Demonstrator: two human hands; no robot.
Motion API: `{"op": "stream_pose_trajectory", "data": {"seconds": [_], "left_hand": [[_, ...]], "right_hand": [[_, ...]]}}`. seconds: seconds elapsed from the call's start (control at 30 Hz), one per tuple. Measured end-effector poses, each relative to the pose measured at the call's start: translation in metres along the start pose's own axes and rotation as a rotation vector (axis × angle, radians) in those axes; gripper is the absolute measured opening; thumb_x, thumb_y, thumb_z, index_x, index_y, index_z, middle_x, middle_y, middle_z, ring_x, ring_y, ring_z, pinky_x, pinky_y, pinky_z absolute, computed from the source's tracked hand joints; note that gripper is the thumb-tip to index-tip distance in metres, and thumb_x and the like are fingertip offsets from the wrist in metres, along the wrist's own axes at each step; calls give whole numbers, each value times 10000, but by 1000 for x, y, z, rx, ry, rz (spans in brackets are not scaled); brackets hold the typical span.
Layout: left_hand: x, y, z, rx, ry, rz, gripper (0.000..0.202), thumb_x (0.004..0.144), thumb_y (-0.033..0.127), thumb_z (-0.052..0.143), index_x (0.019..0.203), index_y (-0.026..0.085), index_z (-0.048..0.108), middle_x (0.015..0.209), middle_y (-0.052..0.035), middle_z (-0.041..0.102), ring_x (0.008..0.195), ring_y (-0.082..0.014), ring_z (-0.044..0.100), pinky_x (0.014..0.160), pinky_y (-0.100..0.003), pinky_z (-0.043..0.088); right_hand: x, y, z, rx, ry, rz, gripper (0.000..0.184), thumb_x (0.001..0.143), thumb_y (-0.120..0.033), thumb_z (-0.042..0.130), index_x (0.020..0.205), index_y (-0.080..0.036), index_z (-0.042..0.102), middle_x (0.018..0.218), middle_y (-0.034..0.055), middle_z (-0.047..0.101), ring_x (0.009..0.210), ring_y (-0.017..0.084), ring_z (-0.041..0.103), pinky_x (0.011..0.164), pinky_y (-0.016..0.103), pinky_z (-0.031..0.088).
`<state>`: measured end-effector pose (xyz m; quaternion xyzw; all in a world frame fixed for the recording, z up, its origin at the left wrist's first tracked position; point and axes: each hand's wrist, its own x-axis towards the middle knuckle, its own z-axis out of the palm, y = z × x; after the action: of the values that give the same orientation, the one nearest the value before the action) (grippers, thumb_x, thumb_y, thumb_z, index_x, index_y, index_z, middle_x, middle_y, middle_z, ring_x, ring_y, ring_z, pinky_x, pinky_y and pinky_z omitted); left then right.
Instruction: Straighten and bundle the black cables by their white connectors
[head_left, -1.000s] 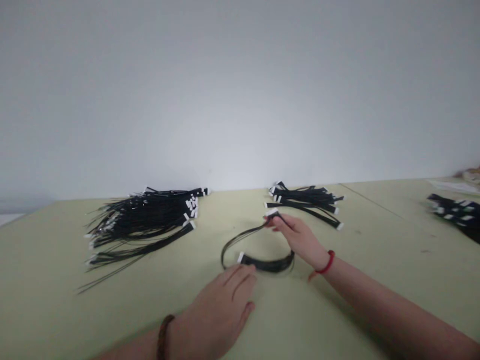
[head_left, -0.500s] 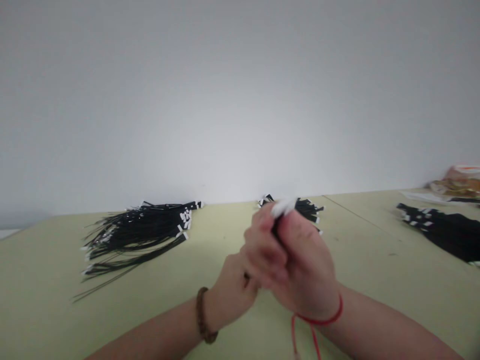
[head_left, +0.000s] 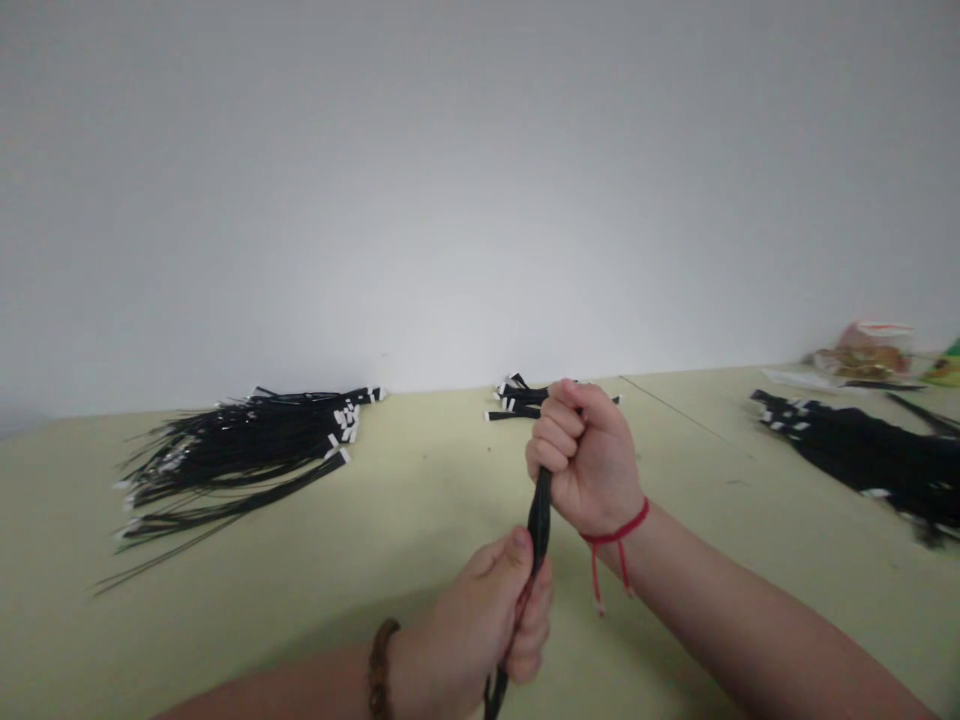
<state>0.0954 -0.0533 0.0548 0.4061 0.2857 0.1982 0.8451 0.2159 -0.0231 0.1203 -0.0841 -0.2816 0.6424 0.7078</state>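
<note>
A bundle of black cables (head_left: 539,515) runs between my two hands, slanting down toward the bottom of the view. My right hand (head_left: 589,455), with a red cord at the wrist, is closed in a fist around its upper part. Lower down and to the left, my left hand (head_left: 495,605) wraps the same bundle, thumb along its side. The lower strands come out beneath my left fingers and leave the view. The bundle's top end is hidden in my right fist.
On the pale table (head_left: 420,500) a large pile of black cables with white ends (head_left: 255,435) lies left. A smaller cable pile (head_left: 517,398) sits behind my right hand, another dark pile (head_left: 862,445) at right. Plastic bags (head_left: 866,350) rest at the far right, by the wall.
My hands have drawn apart, baring a length of the bundle between them. The left hand moved down; the right fist turned, and the white end seen above it is now hidden. The view shifted slightly.
</note>
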Motion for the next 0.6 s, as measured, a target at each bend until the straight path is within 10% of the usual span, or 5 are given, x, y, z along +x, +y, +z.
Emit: {"op": "stream_pose_trajectory", "data": {"seconds": [0.23, 0.43, 0.6], "left_hand": [[14, 19, -6, 303, -72, 185, 407, 668, 415, 675, 815, 196, 365, 771, 42, 540, 540, -31, 555, 494, -138, 441], [-2, 35, -28, 612, -153, 191, 453, 767, 583, 428, 933, 165, 477, 552, 87, 361, 424, 3, 261, 392, -122, 197], [-21, 39, -62, 1155, 304, 254, 534, 818, 586, 249, 581, 137, 417, 539, 58, 319, 513, -21, 267, 503, -158, 188]], "right_hand": [[19, -27, 1, -62, 14, -242, 448, 709, -137, 568, 581, -179, 141, 480, -87, 54, 388, 49, 18, 336, 190, 42], [2, -35, -21, -181, -23, -141, 438, 733, -198, 577, 579, -181, 167, 484, -83, 56, 381, 57, 22, 302, 186, 97], [-39, -14, -56, -453, -93, 0, 253, 658, -258, 679, 700, -182, 441, 555, -54, 331, 486, 60, 374, 482, 176, 403]]}}
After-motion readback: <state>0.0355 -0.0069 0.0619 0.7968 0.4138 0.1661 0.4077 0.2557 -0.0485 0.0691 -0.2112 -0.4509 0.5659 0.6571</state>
